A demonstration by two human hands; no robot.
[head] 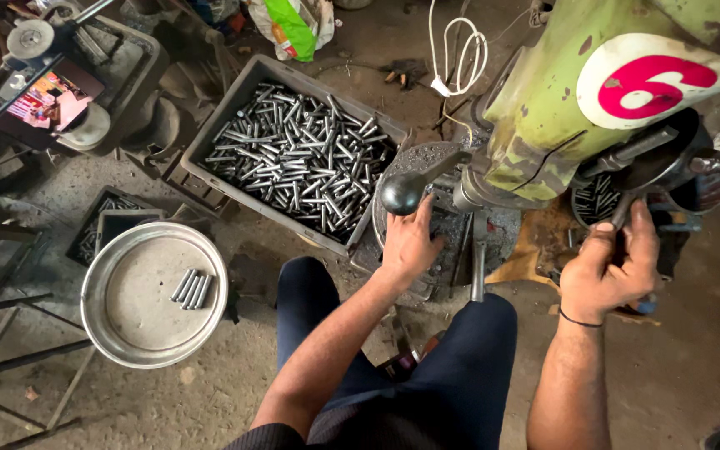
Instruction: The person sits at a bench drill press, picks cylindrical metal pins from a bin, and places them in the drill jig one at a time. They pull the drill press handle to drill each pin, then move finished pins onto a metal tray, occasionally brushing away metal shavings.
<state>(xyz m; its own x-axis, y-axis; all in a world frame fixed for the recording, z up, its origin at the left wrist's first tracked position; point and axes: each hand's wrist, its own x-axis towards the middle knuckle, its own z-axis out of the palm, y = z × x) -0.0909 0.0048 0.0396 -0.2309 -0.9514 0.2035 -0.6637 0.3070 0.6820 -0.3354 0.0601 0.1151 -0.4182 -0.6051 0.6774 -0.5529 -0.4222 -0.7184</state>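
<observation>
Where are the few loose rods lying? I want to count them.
In the head view, the loose rods lie in the round metal tray, left of the person's knee.

The left hand (410,243) reaches up to a black ball knob (402,193) on the green machine's (543,108) lever. The right hand (614,265) grips a dark handle (627,208). Left of both sit a grey crate of metal rods (297,154) and a round tray (153,293).

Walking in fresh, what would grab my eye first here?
Probably the worn green machine at upper right, with the left hand touching its black ball-ended lever and the right hand gripping a dark handle. Next, the grey crate of steel rods at centre, and the round metal tray lower left.
</observation>
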